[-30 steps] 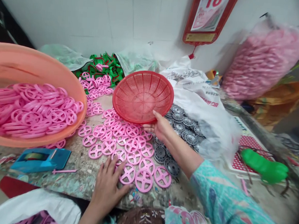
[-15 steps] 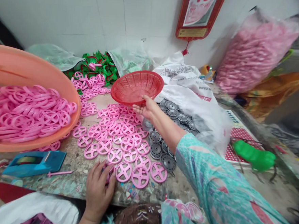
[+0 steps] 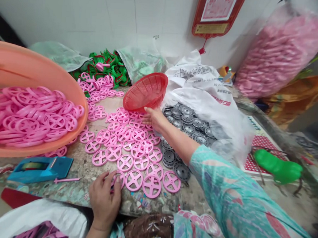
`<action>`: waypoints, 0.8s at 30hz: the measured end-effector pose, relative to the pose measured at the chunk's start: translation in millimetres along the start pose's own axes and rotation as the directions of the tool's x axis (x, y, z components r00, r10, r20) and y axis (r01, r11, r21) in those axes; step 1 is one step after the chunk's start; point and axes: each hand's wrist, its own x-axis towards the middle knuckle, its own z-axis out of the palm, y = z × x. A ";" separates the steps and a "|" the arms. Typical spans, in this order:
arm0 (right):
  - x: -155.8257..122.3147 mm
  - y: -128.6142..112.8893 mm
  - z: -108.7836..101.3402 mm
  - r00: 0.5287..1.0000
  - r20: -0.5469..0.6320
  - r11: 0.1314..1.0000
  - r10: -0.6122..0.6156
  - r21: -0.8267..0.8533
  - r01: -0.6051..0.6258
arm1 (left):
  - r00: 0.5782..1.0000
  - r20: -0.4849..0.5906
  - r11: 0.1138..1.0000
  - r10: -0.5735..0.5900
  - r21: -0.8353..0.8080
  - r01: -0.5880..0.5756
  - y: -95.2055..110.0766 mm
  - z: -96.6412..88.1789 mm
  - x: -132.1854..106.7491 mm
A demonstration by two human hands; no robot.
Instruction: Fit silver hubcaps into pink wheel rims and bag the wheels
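Wall: white tiles (image 3: 73,15) are closing off the far side of the work area, with a red hanging plaque up against them.
Counter: speckled stone (image 3: 194,199) is running left to right, its near edge lying just under the person's body.
Edges: an orange basin (image 3: 29,66) full of pink rings is overhanging the left end, and a white bag (image 3: 204,93) is crowding the right.
Open room: bare stone is showing only along the near edge, between a blue tape dispenser (image 3: 39,168) and the right sleeve.
Red basket (image 3: 146,91): it is sitting tilted at the back of the counter, just beside the white bag, near rim low and far rim raised.
Basket facing: its mouth is opening toward the person and a little leftward. It is round, with the rim reading as an oval stretched left to right.
Right hand (image 3: 154,118): it is reaching far forward and gripping the basket's near rim, with the fingers closed on it.
Left hand (image 3: 104,198): it is resting at the near edge, fingers curled and pinching the nearest pink wheel (image 3: 119,178).
Spread: loose pink wheels (image 3: 130,138) are lying flat between the two hands, many touching.
Grey wheels (image 3: 188,121): they are spilling out of the white bag, right of the forearm.
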 end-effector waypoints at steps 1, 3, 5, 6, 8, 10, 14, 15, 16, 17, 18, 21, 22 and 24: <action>-10.0 5.4 -7.2 1.000 0.012 0.997 -0.014 -0.070 0.014 | 1.000 0.004 1.000 -0.026 0.002 0.026 0.3 -0.4 -0.4; -32.5 14.1 -26.3 0.998 0.045 0.978 -0.033 -0.206 0.042 | 0.997 0.014 0.997 -0.070 -0.010 0.070 0.7 -1.2 -1.0; -55.6 18.0 -50.7 0.995 0.070 0.942 -0.073 -0.324 0.092 | 0.994 0.048 0.992 -0.098 -0.069 0.101 0.4 -1.9 -0.8; -66.2 18.0 -63.8 0.990 0.090 0.904 -0.112 -0.404 0.139 | 0.991 0.077 0.987 -0.106 -0.112 0.114 -0.1 -2.3 -0.2; -84.7 15.7 -89.4 0.928 0.227 0.525 -0.294 -0.773 0.355 | 0.983 0.144 0.973 -0.116 -0.183 0.142 -2.0 -3.7 1.4; -98.8 13.9 -109.9 0.894 0.318 0.165 -0.315 -0.909 0.382 | 0.971 0.212 0.964 -0.110 -0.216 0.157 -4.8 -6.1 3.0; -114.6 23.7 -127.3 0.871 0.433 -0.210 -0.231 -0.896 0.391 | 0.943 0.312 0.932 -0.119 -0.292 0.214 -9.4 -15.0 3.1; -116.4 28.6 -127.3 0.866 0.453 -0.266 -0.211 -0.879 0.395 | 0.935 0.323 0.914 -0.149 -0.315 0.254 -9.6 -18.0 2.4; -117.6 33.7 -126.2 0.865 0.463 -0.314 -0.196 -0.865 0.392 | 0.926 0.331 0.896 -0.183 -0.332 0.296 -9.3 -21.1 1.5; -118.5 38.5 -124.4 0.867 0.461 -0.352 -0.189 -0.856 0.379 | 0.915 0.343 0.880 -0.212 -0.340 0.331 -8.9 -24.1 0.6; -119.0 42.4 -122.1 0.871 0.454 -0.379 -0.188 -0.851 0.362 | 0.907 0.354 0.873 -0.229 -0.338 0.352 -8.3 -26.8 -0.3; -119.2 47.6 -115.9 0.878 0.440 -0.423 -0.189 -0.843 0.332 | 0.913 0.372 0.917 -0.166 -0.281 0.281 -7.7 -31.8 -1.7; -118.9 47.4 -114.8 0.877 0.442 -0.433 -0.186 -0.838 0.331 | 0.919 0.374 0.940 -0.121 -0.254 0.227 -8.0 -32.3 -1.7; -117.9 45.2 -114.8 0.875 0.451 -0.443 -0.174 -0.830 0.339 | 0.923 0.382 0.970 -0.041 -0.208 0.128 -9.4 -32.3 -1.3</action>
